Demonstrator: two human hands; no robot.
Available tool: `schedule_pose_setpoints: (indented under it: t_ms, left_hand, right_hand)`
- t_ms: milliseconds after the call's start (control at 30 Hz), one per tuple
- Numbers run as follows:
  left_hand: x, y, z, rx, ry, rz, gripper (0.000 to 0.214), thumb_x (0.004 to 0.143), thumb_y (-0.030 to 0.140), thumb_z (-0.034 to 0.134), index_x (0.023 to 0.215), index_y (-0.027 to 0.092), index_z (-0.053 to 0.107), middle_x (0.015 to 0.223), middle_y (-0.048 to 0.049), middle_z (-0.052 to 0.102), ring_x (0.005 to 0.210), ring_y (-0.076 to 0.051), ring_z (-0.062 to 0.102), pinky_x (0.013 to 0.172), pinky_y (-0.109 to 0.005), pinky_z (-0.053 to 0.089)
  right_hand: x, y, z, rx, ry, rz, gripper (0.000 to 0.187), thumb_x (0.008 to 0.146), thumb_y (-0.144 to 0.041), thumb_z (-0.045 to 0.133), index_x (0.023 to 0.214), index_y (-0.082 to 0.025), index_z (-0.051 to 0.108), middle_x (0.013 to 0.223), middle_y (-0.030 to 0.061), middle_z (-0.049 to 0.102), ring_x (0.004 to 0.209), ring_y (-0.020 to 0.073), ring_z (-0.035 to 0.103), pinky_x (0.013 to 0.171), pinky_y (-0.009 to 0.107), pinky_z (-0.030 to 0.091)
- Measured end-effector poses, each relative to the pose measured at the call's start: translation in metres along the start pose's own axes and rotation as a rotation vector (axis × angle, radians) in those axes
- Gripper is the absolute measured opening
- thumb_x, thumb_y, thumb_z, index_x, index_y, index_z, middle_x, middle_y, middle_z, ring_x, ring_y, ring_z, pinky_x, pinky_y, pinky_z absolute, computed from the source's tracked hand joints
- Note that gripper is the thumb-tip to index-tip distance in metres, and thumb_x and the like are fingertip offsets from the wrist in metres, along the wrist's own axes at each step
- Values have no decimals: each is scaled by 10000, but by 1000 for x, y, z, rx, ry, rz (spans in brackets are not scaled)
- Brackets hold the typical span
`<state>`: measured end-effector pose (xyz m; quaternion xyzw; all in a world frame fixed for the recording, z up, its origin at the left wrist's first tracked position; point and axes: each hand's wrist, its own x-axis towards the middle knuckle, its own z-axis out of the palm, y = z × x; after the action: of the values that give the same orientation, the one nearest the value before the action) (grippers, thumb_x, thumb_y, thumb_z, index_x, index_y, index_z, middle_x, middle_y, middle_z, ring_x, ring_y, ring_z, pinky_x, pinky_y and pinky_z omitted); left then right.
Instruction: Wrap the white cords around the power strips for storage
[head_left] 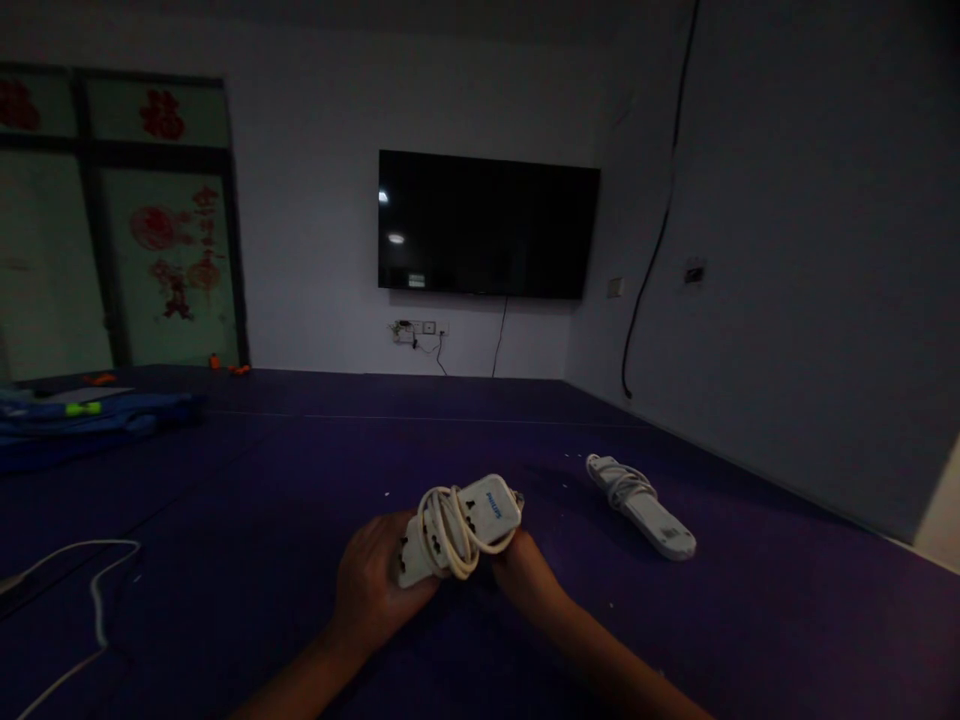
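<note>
The left hand (375, 575) is wrapped around the left end of the power strip (484, 520), which is held above the purple floor (247, 520) and probably handles as light, rigid and smooth, best taken by its bare ends, since the soft cream cord (450, 530) wound round its middle could slip. It looks white, with dark sockets (436, 545) and blue lettering (493, 505) towards the right end, where the right hand (517, 565) sits, fingers hidden, so its closure cannot be told.
</note>
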<state>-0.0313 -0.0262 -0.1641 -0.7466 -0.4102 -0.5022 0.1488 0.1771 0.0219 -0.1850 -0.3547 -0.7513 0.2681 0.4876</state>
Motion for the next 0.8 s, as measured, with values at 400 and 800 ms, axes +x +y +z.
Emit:
schedule_pose_setpoints:
  t_ms: [400,800]
  left_hand:
    - [-3,-18,9,84,-10,-294,436,711,447,638,1053,186,566,934,-95,673,861,-260,621,730,-367,479]
    - [-5,-11,14,-51,-126,-511,451,731,426,592,1085,150,553,1016,-143,651,969,-306,602,783,-416,466]
  right_hand:
    - [-19,-18,30,461,-173,270,678,670,-401,720,1272,-208,473,878,47,626,703,144,587,592,259,457]
    - [-30,-34,23,257,-151,-2,567,660,-301,744,1173,-256,510,1094,75,613,924,210,613,786,336,494]
